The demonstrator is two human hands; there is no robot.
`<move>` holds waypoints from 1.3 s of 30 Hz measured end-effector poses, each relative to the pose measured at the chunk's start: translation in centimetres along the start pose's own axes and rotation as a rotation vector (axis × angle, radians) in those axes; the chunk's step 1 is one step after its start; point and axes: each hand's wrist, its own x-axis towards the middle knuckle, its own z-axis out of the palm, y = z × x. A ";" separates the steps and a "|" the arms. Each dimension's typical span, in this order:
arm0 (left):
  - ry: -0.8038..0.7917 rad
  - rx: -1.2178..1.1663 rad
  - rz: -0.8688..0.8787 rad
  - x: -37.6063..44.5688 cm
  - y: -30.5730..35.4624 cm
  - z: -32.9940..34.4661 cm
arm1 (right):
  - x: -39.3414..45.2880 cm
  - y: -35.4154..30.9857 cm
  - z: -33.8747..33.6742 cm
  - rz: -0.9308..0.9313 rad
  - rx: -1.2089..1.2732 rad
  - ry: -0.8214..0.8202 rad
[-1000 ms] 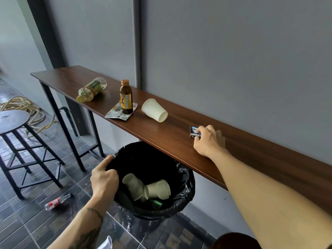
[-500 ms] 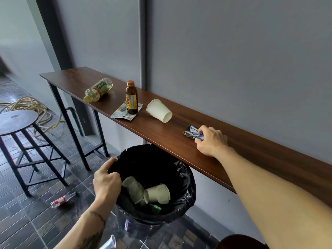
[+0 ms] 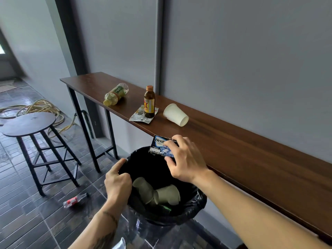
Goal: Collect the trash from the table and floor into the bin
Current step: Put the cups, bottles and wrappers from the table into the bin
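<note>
My right hand (image 3: 186, 159) grips a blue-and-white gum pack (image 3: 160, 146) and holds it over the far rim of the black-lined bin (image 3: 196, 207). My left hand (image 3: 117, 182) clasps the bin's near-left rim. Two crumpled paper cups (image 3: 156, 192) lie inside the bin. On the long wooden table (image 3: 242, 150) sit a white paper cup (image 3: 175, 115) on its side, an upright brown bottle (image 3: 149, 101) standing on a flat wrapper (image 3: 139, 116), and a fallen plastic bottle (image 3: 116, 94). A small clear bottle (image 3: 75, 200) with a red label lies on the tiled floor.
A round dark stool (image 3: 29, 123) stands left of the bin. A coiled yellow hose (image 3: 41, 108) lies on the floor behind it. The grey wall runs directly behind the table. A clear plastic piece (image 3: 119, 245) shows at the bottom edge.
My right hand has lifted the gum pack off the table and carried it toward me, over the bin. My left hand has stayed on the bin's rim.
</note>
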 end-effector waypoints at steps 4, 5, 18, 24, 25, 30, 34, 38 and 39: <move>0.012 -0.034 0.016 1.5 -0.2 -2.5 | 0.1 -4.2 2.3 -0.008 0.018 -0.166; 0.012 -0.042 0.012 1.9 -0.2 -3.2 | 0.2 -4.9 2.8 -0.008 0.017 -0.210; 0.029 0.000 -0.010 6.1 0.8 -10.5 | 4.5 -5.7 0.8 0.141 -0.010 -0.147; 0.060 0.007 -0.014 7.6 1.2 -9.7 | 7.5 -1.7 -0.8 0.234 -0.054 -0.074; 0.069 -0.001 -0.015 8.0 1.2 -9.4 | 8.2 -0.8 -0.8 0.254 -0.061 -0.065; 0.141 -0.040 -0.038 9.2 1.3 -7.7 | 11.2 3.6 0.2 0.321 -0.105 -0.044; 0.226 -0.056 -0.033 10.2 1.3 -5.9 | 13.4 7.0 1.8 0.305 -0.069 -0.014; 0.277 -0.080 -0.073 10.6 1.1 -4.9 | 14.5 8.7 3.7 0.325 0.109 -0.046; 0.289 -0.081 -0.080 10.7 1.0 -4.8 | 14.5 8.9 4.1 0.329 0.134 -0.019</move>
